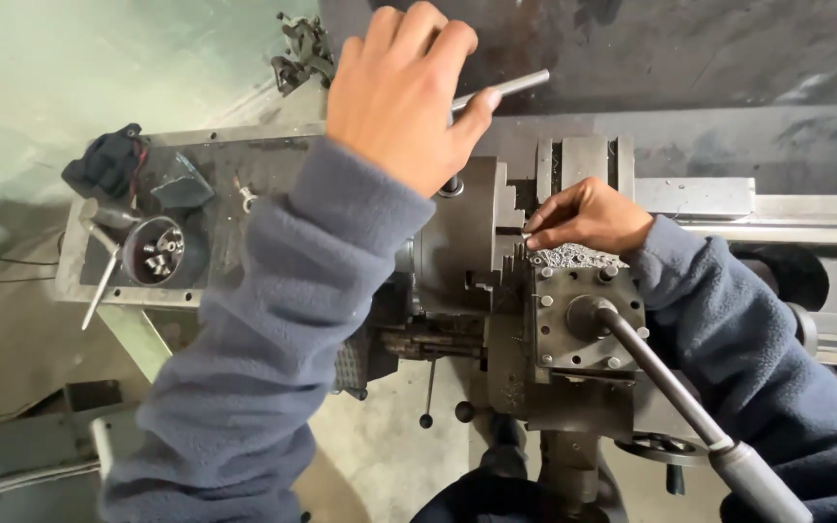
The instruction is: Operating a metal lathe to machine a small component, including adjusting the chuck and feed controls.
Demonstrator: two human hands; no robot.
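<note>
Lathe chuck [467, 242] centre frame | left hand [401, 92] clamped on chuck key bar [506, 87] above chuck | right hand [588, 215] fingers pinched together at chuck jaws | round tin [154, 250] on left tray [75, 261] holds small metal pieces.

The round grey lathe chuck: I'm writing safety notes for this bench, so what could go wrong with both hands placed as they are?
The left hand grips a thin steel bar seated in the round grey lathe chuck; left in place, it might be flung if the chuck turned. The right hand pinches something small at the stepped chuck jaws, where fingers could get caught or cut by the grey metal chips just below. The loose blue fleece sleeves could snag.
</note>
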